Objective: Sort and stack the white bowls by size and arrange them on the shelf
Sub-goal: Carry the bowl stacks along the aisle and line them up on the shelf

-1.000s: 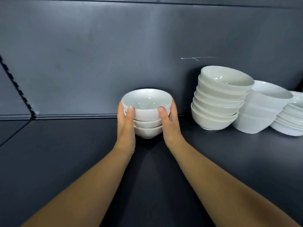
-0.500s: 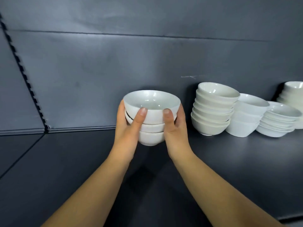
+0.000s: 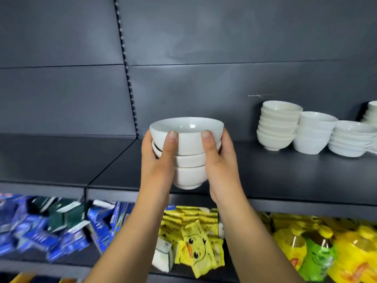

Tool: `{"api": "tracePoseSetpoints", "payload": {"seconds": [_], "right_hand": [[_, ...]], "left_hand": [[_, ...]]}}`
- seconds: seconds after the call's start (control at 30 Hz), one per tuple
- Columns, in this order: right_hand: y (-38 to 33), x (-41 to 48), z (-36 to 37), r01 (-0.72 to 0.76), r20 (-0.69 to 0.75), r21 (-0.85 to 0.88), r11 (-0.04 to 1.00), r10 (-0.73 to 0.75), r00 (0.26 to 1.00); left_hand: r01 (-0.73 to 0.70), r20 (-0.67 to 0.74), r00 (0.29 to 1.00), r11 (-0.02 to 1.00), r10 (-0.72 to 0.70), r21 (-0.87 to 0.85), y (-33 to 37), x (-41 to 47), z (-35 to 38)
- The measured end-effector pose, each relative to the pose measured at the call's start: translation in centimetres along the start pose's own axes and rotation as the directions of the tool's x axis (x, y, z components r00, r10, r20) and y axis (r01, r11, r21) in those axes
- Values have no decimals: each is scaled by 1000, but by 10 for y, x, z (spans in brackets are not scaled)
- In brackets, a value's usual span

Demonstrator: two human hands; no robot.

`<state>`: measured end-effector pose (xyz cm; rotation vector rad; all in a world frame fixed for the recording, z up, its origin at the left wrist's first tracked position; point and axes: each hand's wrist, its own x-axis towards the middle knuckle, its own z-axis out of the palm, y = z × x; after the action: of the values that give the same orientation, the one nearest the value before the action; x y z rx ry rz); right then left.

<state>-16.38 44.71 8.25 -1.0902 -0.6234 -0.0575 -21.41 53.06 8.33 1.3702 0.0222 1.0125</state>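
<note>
Head view.

- Stack (image 3: 188,158): three white bowls nested, upright, at frame centre. Its base appears to hang clear of the shelf (image 3: 285,176), just above the front lip.
- Left hand (image 3: 157,162) grips the stack from 9 o'clock and right hand (image 3: 221,166) from 3 o'clock. Each thumb lies up the near wall to just under the top rim. The fingers curl round the far side, hidden. Judgement: clamping both sides across all three bowls stops them sliding or tipping while carried.
- Row (image 3: 277,127) of sorted bowls: four stacks at 2 to 3 o'clock of the held one, well apart from it, side by side along the back panel (image 3: 204,48). The tall stack leans slightly. The last one is cut by the frame edge.
- Bare shelf lies between the hands and that row. Judgement: the held stack belongs there, next to its nearest size.
- Lower shelf, 6 o'clock: yellow packs (image 3: 195,242). Blue packs (image 3: 40,231) at 8 o'clock, blurred. Bottles (image 3: 326,252) at 4 o'clock.
- Risk, as judged: glazed bowls are slick, so set the stack down level.
</note>
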Motion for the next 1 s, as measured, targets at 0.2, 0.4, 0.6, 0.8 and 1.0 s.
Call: {"api": "tracePoseSetpoints", "payload": {"seconds": [0.2,0.4,0.6,0.8,1.0], "right_hand": [[-1,-53,57,-59,54,18,998,58,997],[10,-90,157,-51,187,37,998,44,981],[40,-133,287,-115,352,56,992,88,932],[66,-181,437,-207,477,141,968,117,871],[87,-207,537,-249,544,175,952,117,831]], "left_hand": [[19,-157,988,991,2,133,38,-38,-62],[2,-326,942,973,74,230,77,-44,-161],[10,-452,879,943,150,333,117,-39,-293],[16,-530,814,902,239,431,161,-34,-439],[-8,-549,782,884,297,468,187,-23,-537]]}}
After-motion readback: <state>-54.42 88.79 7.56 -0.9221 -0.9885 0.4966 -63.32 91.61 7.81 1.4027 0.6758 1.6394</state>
